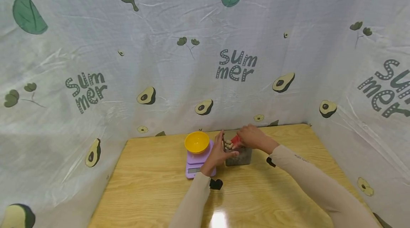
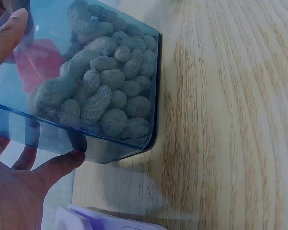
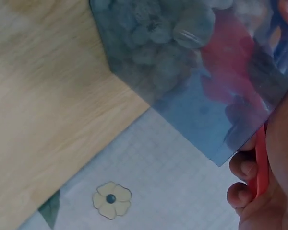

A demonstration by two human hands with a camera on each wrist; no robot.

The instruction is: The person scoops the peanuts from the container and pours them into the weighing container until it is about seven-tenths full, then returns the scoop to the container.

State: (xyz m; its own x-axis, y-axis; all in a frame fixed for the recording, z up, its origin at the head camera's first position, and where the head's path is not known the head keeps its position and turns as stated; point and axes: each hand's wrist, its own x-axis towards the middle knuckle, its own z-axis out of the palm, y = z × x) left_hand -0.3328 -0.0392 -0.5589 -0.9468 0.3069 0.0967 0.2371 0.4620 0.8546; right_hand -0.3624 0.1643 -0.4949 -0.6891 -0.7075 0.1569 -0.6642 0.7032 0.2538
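Note:
A clear bluish plastic container (image 2: 98, 151) of unshelled peanuts (image 2: 113, 79) stands toward the back of the table. My left hand (image 1: 218, 154) holds it at the left, thumb across the near wall and fingers along the side wall. In the left wrist view, part of that hand (image 2: 14, 191) shows beside the wall. With my right hand (image 1: 254, 137) I grip the handle (image 3: 262, 165) of a red scoop (image 1: 235, 140) at the container's right side. The scoop's head is inside among the peanuts, seen through the wall in both wrist views.
Left of the container, a purple kitchen scale (image 1: 192, 159) bears a yellow bowl (image 1: 196, 142). Its display is partly visible beside my left wrist. A printed white sheet (image 1: 179, 78) hangs behind the wooden table (image 1: 144, 185) and along its sides.

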